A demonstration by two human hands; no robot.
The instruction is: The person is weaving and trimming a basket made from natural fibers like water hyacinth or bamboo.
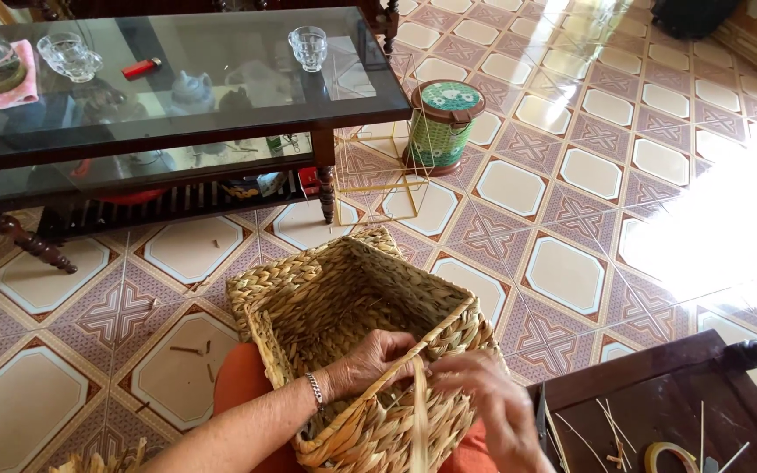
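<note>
A square woven straw basket (pixel 326 298) rests on my lap, its opening facing up and away. My left hand (pixel 374 357), with a bracelet at the wrist, reaches inside the basket and presses on the near rim. At the same rim my right hand (pixel 492 398) pinches a flat straw strand (pixel 417 412) that hangs down over the basket's near wall. Both hands meet at the near right corner of the rim. An orange cloth (pixel 238 381) lies under the basket.
A glass-topped coffee table (pixel 221 105) stands at the far left with glass cups (pixel 308 45), a red lighter (pixel 142 67) and a teapot below. A green woven stool (pixel 442 123) and a yellow wire frame (pixel 378 175) stand on the tiled floor. A dark wooden table (pixel 659 394) sits at my right.
</note>
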